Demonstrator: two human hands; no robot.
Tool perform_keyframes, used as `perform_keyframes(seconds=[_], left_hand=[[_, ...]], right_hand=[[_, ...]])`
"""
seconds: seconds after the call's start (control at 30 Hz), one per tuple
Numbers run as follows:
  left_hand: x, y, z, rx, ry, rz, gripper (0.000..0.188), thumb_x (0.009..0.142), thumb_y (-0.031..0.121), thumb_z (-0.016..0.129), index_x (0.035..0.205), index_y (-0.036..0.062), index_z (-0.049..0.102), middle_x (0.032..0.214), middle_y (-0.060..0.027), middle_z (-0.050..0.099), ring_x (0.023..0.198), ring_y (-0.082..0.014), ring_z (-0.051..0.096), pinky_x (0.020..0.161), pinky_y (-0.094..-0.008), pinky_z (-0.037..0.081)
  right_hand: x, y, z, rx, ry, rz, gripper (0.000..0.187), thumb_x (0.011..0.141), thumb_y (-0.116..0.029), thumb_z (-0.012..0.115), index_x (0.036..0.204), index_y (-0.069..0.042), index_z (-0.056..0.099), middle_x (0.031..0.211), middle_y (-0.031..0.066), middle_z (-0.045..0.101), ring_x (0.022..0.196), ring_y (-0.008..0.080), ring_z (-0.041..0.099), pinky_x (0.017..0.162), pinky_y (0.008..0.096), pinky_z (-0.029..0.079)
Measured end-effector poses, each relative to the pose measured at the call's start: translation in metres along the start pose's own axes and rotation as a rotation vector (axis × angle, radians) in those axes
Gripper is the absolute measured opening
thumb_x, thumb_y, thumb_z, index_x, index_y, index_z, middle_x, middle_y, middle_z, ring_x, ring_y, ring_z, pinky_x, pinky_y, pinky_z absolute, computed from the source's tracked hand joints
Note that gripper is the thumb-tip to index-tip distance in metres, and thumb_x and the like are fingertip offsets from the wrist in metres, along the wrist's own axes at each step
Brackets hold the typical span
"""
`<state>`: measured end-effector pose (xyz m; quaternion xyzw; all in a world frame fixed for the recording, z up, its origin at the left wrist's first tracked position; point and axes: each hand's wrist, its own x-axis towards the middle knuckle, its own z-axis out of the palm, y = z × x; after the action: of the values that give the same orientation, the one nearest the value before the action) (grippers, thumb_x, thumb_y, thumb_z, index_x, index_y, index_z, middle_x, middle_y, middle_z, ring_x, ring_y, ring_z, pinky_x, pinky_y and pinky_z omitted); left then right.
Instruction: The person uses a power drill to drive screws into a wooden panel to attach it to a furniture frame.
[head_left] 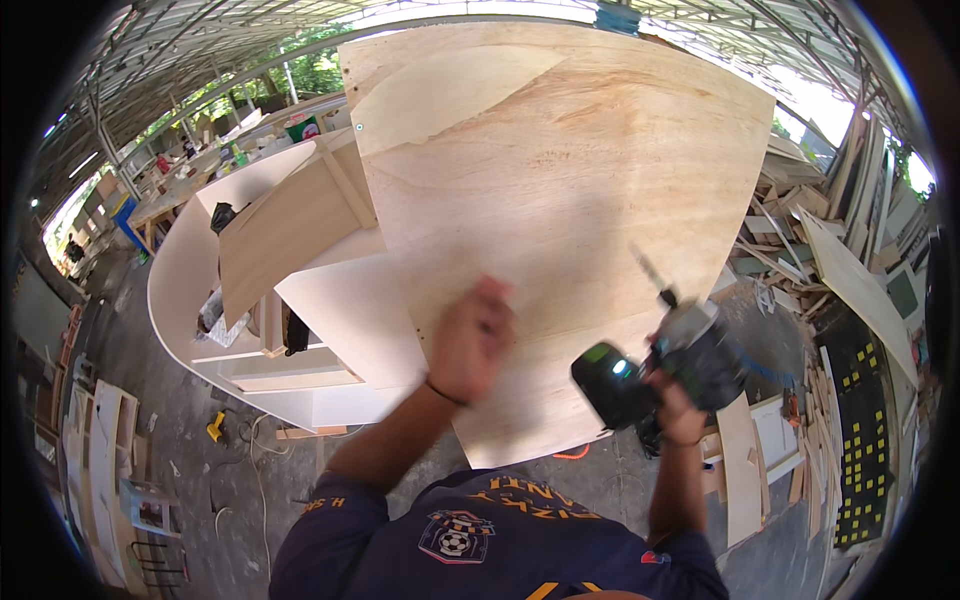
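A large plywood panel with pale wavy grain stands in front of me. My left hand is over its lower left part, blurred, with the fingers curled together; whatever they hold, if anything, is hidden. In my right hand I grip the handle of a dark cordless drill. Its long bit points up and away, in front of the panel's lower right part. A small light glows near the drill's battery. I cannot tell whether the bit touches the wood.
Left of the panel is a white curved cabinet with a loose brown board leaning on it. A yellow tool and a pale cable lie on the floor. Scrap boards are heaped at the right.
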<state>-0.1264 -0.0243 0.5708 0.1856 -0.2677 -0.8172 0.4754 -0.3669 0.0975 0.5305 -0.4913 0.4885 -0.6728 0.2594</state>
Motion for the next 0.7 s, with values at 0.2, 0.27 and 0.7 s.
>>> perform_keyframes(seconds=[0.2,0.27,0.7], left_hand=[[0.057,0.195,0.001,0.09,0.036,0.861,0.039,0.094,0.042,0.045,0.07,0.0117,0.048,0.055,0.0051,0.028,0.045,-0.0066,0.023,0.04,-0.0236,0.019],[0.077,0.236,0.018,0.156,0.119,0.934,0.038,0.094,0.04,0.045,0.074,0.0088,0.052,0.056,0.0051,0.028,0.046,-0.0068,0.022,0.04,-0.023,0.018],[0.225,0.331,0.136,3.053,-0.315,1.48,0.031,0.086,0.034,0.053,0.085,0.0071,0.069,0.07,-0.0136,0.063,0.067,-0.0287,0.061,0.064,-0.0358,0.048]], right_hand=[[0.122,-0.131,0.039,-0.132,-0.049,-0.193,0.011,0.067,-0.005,0.058,0.077,-0.001,0.063,0.087,0.0088,0.065,0.079,0.0141,0.059,0.065,0.0254,0.045],[0.149,-0.172,0.062,-0.287,-0.107,-0.307,0.007,0.068,-0.006,0.056,0.065,-0.001,0.059,0.083,0.0087,0.064,0.077,0.0149,0.059,0.061,0.0257,0.044],[0.197,-0.196,0.122,-0.507,-0.173,-0.23,0.028,0.065,-0.007,0.057,0.09,0.003,0.063,0.076,0.0049,0.061,0.057,0.0094,0.05,0.054,0.0235,0.041]])
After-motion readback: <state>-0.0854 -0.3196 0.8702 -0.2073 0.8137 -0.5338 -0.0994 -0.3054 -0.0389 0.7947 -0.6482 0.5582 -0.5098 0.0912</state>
